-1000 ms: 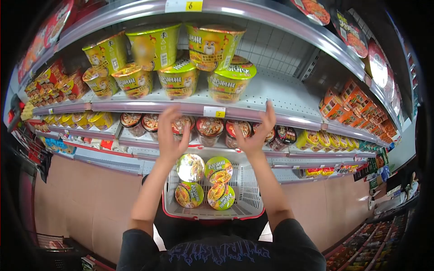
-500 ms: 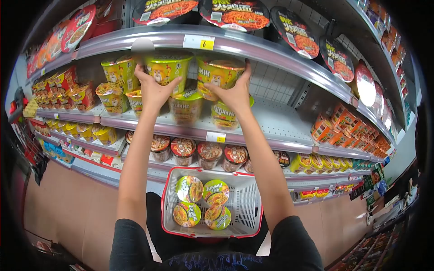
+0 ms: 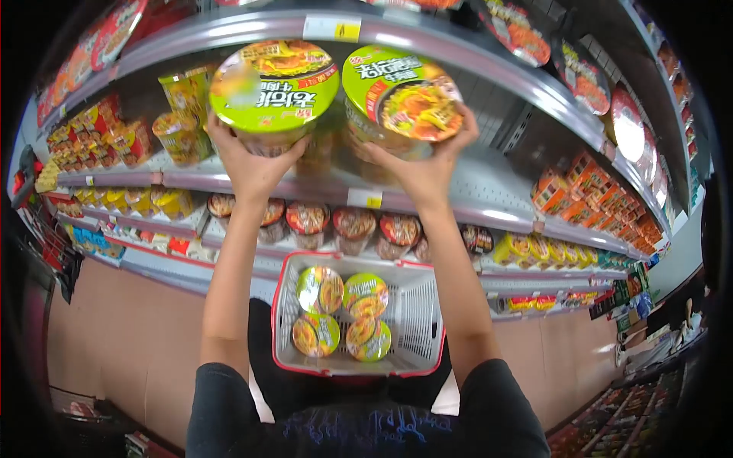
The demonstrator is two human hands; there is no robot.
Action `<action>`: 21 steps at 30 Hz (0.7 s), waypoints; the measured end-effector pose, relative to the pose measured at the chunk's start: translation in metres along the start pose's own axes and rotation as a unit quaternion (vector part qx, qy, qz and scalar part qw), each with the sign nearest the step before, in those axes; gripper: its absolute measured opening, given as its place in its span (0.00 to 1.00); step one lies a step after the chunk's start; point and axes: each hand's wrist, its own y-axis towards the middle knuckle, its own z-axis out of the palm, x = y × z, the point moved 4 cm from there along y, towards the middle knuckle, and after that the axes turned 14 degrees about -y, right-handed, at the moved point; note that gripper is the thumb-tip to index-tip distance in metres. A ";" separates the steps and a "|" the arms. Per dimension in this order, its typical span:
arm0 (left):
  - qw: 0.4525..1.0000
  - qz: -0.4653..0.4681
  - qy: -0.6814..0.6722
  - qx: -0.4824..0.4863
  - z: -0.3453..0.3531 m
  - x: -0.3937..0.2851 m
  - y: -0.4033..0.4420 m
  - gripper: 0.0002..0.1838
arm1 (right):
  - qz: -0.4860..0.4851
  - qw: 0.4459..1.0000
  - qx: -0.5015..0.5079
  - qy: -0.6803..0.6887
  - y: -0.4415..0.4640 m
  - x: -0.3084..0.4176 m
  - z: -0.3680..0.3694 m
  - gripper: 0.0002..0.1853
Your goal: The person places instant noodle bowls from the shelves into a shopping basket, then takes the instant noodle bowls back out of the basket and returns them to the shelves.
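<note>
My left hand (image 3: 256,164) is wrapped round a green noodle cup (image 3: 275,84), its lid tilted toward me. In my right hand (image 3: 424,164) is a second green noodle cup (image 3: 398,91), also tipped so that its lid shows. Both cups are in front of the middle shelf (image 3: 473,202), held apart from each other. Below my forearms, a grey basket with a red rim (image 3: 416,305) holds several green-lidded noodle cups (image 3: 366,296). Other green cups (image 3: 179,137) stand on the shelf left of my left hand.
Red-lidded cups (image 3: 354,229) line the shelf beneath. Orange packs (image 3: 580,191) are stacked at the right, and red cups (image 3: 99,133) at the left. The upper shelf edge (image 3: 427,42) with a price tag (image 3: 332,29) runs just above the held cups.
Both hands have closed on a cup from the top row and brought it off the stack toward me, tipping the lids into view. The camera view has shifted slightly.
</note>
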 end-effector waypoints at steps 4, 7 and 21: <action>0.975 -0.171 -0.120 0.074 -0.035 0.009 -0.089 0.58 | -0.016 0.998 -0.009 -0.068 -0.072 0.001 -0.041 0.61; 0.920 -0.301 -0.235 0.086 -0.064 0.014 -0.175 0.58 | 0.052 0.994 0.091 -0.041 -0.148 -0.017 -0.068 0.60; 0.849 -0.461 0.011 0.260 -0.108 0.041 -0.370 0.60 | 0.292 0.880 0.346 -0.144 -0.399 -0.075 -0.100 0.57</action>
